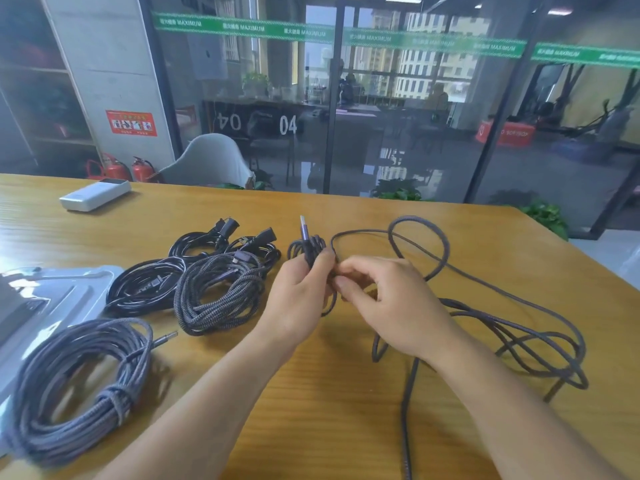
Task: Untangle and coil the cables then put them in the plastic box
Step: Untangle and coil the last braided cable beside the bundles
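While coiling: hands gripping cable.

table is glossy-ish wood grain, the grey cable sprawled toward its right edge and the coil at the near left corner look matt braided cloth, the black cords are shiny smooth plastic, and the plastic box is clear and glossy

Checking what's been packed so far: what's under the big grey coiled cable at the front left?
The grey coil lies partly on the clear plastic box and partly on the wooden table. Whatever sits beneath the coil itself is covered.
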A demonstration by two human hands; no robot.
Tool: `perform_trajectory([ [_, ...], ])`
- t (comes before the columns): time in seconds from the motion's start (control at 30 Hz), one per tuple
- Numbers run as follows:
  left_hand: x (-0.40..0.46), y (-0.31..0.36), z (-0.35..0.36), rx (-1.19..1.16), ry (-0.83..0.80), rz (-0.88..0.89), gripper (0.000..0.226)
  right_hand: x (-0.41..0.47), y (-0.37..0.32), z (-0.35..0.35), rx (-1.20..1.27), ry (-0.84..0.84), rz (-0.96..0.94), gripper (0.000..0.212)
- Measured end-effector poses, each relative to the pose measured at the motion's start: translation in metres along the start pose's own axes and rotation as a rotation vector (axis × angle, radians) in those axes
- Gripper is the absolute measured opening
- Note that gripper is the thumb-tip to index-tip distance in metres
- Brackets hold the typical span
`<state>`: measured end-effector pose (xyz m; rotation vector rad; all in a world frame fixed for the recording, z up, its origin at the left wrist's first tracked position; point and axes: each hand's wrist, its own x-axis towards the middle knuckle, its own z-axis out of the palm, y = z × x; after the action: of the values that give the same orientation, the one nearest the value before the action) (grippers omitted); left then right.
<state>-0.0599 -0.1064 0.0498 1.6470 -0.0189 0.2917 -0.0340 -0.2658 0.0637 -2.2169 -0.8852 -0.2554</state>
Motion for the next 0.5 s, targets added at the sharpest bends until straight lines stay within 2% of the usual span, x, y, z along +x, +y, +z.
perform_trajectory([
  [0.2,0.002,0.006,-0.005,0.047,0.110,0.121,0.049,-0.001,-0.008,-0.008,-0.312,-0.037,-0.009,0.036],
  [0.37,0.006,0.009,-0.025,-0.094,0.268,0.105,0.038,0.003,0.013,-0.019,-0.410,0.116,0.087,0.049],
  [0.43,0.007,0.013,-0.033,-0.206,0.306,0.095,0.038,0.005,0.025,-0.026,-0.366,-0.002,0.162,0.056],
  [0.5,0.010,0.017,-0.039,-0.366,0.314,0.075,0.036,0.005,0.034,-0.024,-0.162,-0.223,0.179,0.065],
])
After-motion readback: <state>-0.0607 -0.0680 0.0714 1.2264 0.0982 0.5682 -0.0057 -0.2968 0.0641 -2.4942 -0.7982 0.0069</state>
